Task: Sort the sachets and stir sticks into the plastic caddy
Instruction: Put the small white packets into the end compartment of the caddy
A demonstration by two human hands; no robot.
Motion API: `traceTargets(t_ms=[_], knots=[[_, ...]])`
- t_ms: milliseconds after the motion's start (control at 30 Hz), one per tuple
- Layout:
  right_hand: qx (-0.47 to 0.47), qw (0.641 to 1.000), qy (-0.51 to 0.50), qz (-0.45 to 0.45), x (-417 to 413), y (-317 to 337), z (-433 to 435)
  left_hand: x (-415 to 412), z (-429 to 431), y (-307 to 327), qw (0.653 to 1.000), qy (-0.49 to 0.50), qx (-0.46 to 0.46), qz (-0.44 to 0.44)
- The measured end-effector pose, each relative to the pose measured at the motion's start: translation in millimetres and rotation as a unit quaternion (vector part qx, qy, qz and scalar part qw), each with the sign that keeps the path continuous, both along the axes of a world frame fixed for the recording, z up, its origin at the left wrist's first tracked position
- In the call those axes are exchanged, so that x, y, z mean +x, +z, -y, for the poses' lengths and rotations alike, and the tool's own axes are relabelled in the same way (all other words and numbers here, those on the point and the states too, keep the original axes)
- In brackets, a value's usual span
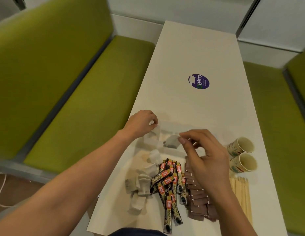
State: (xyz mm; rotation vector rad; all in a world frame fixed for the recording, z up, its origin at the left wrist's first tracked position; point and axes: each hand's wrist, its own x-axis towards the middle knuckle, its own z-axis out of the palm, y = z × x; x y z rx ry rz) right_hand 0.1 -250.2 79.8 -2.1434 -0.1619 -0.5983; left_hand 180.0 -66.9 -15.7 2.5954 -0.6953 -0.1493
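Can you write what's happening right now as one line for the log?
left hand: pinches small white thing | right hand: pinches grey sachet at clear caddy | stir sticks: untouched

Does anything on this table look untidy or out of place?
The black coffee sachets lie criss-crossed in a loose heap, while the brown sachets and stir sticks beside them lie in tidy rows.

Your white counter (191, 53) carries a purple sticker (198, 81), two tipped paper cups (244, 163), stir sticks (242, 193), brown sachets (197, 200), black coffee sticks (168, 181) and tea bags (139, 183)
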Motion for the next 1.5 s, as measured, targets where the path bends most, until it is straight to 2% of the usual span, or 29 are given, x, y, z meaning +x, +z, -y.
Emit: traceTargets(t_ms=[100,233,300,400,500,667,800,900,1033,1167,1233,1300,1400,1500], knots=[[0.007,1.0,0.002,0.019,13.5,10.8,-6.1,0.0,-0.6,0.9,1.0,0.009,-0.013,-0.007],[0.023,0.996,-0.018,0.082,33.8,23.0,-17.1,-5.9,-2.8,2.1,0.996,0.045,-0.08,-0.006],[0.034,0.995,-0.024,0.086,46.3,17.4,-21.0,-8.3,-3.3,1.6,0.992,0.062,-0.105,-0.018],[0.045,0.998,-0.025,0.025,64.0,-5.8,-24.5,-8.7,-6.7,-0.2,0.981,0.076,-0.168,-0.055],[0.015,0.996,-0.01,-0.085,80.6,-36.7,-23.6,-8.5,-13.4,-3.0,0.96,0.102,-0.244,-0.094],[-0.093,0.97,0.018,-0.223,112.7,-85.9,-24.1,-14.3,-27.1,-9.8,0.878,0.156,-0.391,-0.228],[-0.19,0.947,-0.012,-0.259,128.9,-102.6,-31.3,-26.4,-36.6,-13.7,0.86,0.182,-0.413,-0.237],[-0.229,0.939,-0.042,-0.253,132.3,-105.0,-36.3,-40.9,-44.3,-20.8,0.859,0.193,-0.412,-0.234],[-0.251,0.937,-0.065,-0.235,130.6,-105.1,-36.2,-63.8,-56.5,-28.5,0.887,0.2,-0.361,-0.207],[-0.187,0.963,-0.065,-0.182,108.4,-96.7,-30.5,-89.9,-64.2,-24.1,0.918,0.186,-0.271,-0.221],[-0.127,0.978,-0.033,-0.163,88.4,-90.2,-29.2,-101.0,-62.9,-19.1,0.927,0.151,-0.228,-0.257],[-0.112,0.978,0.021,-0.175,69.5,-88.0,-27.5,-108.3,-58.1,-15.8,0.935,0.122,-0.178,-0.282],[-0.18,0.953,0.08,-0.231,49.9,-93.7,-24.3,-113.3,-46.8,-14.4,0.947,0.082,-0.104,-0.294],[-0.268,0.924,0.095,-0.257,42.9,-99.1,-24.7,-116.4,-35.6,-14.9,0.957,0.057,-0.07,-0.275]])
